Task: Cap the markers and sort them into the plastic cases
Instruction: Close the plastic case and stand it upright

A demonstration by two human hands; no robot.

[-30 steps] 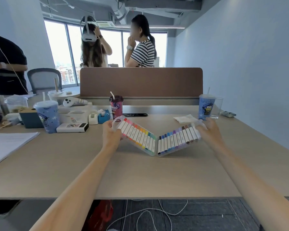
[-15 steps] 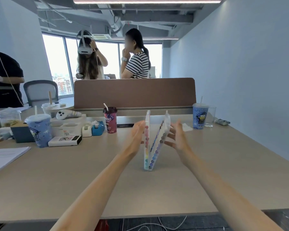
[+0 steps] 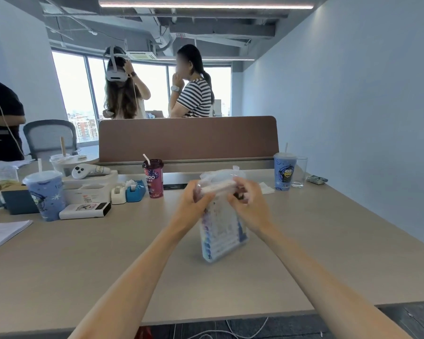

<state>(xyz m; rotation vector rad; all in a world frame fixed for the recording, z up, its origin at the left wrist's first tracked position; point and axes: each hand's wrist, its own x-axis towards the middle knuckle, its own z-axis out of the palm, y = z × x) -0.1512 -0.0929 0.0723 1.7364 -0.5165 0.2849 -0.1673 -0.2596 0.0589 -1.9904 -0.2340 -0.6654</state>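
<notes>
The clear plastic marker case [image 3: 220, 236] stands upright on its lower edge in the middle of the table [image 3: 108, 260], folded closed, with rows of coloured marker caps showing through its side. My left hand [image 3: 194, 204] grips the case's top edge from the left. My right hand [image 3: 247, 204] grips the same top edge from the right, fingers curled over the white handle part. The picture is motion-blurred around the top of the case.
A purple drink cup [image 3: 154, 178] with a straw stands just behind the case, a blue cup [image 3: 284, 171] and a glass [image 3: 299, 171] at the back right. At the left are another blue cup [image 3: 45, 194], tape dispensers [image 3: 129, 190], a white box [image 3: 85, 210] and papers [image 3: 3, 232]. People stand behind the brown divider [image 3: 186, 138].
The case lay open in a V with both rows of markers showing; my hands swung the two halves together, and it now stands closed with both hands gripping its top.
</notes>
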